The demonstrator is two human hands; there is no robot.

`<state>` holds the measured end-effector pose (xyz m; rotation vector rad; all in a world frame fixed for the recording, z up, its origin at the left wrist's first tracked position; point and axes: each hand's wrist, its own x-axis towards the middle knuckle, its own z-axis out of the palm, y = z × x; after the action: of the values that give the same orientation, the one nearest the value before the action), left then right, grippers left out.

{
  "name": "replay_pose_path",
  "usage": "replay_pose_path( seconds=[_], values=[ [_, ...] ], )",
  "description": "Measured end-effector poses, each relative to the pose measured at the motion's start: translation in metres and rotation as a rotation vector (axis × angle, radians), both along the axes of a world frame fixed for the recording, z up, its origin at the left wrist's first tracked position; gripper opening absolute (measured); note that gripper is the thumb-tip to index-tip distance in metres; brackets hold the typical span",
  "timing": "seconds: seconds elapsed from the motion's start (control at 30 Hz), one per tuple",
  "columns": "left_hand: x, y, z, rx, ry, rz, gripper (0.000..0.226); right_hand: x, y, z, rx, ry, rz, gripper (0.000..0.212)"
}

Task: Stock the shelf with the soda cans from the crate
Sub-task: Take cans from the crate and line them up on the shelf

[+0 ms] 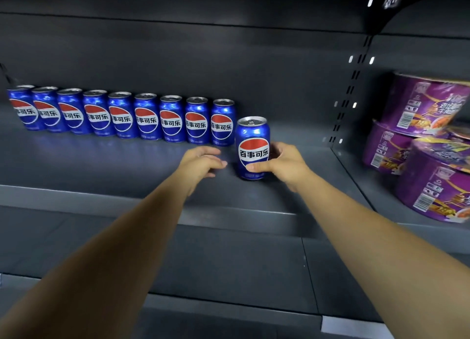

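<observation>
The right hand (282, 164) grips an upright can (252, 135) on the shelf (101, 166), just right of a row of cans (122, 115). The left hand (201, 160) hovers beside it, fingers loose.

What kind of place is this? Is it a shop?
Most likely a shop. A row of matching blue soda cans stands labels-forward on a grey metal shelf, purple noodle bowls with barcodes are stacked alongside, and the right hand holds one more can.

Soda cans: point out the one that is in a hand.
The can at the right end, forward of the back row; the right hand grips it. The others stand untouched.
</observation>
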<state>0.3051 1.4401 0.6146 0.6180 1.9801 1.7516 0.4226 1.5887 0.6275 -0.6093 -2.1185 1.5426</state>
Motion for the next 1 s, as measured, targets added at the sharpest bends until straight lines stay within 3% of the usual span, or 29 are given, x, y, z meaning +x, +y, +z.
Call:
replay_pose_path(
  seconds=[0.17,0.4,0.7,0.87,1.0],
  values=[
    [-0.01,0.017,-0.005,-0.064,0.107,0.049,0.013,-0.01,0.013,-0.008,0.012,0.003,-0.045,0.051],
    [-0.025,0.043,-0.012,-0.129,0.195,0.188,0.014,-0.038,0.03,-0.014,0.144,-0.021,-0.064,0.059],
    [-0.039,0.066,-0.019,-0.157,0.301,0.199,0.007,-0.073,0.041,-0.023,0.234,-0.023,-0.137,0.063],
    [-0.048,0.073,-0.017,-0.147,0.276,0.218,0.016,-0.085,0.045,-0.031,0.302,-0.112,-0.151,0.08],
    [-0.05,0.074,-0.013,-0.148,0.256,0.234,0.012,-0.091,0.047,-0.031,0.315,-0.182,-0.149,0.078]
  ],
)
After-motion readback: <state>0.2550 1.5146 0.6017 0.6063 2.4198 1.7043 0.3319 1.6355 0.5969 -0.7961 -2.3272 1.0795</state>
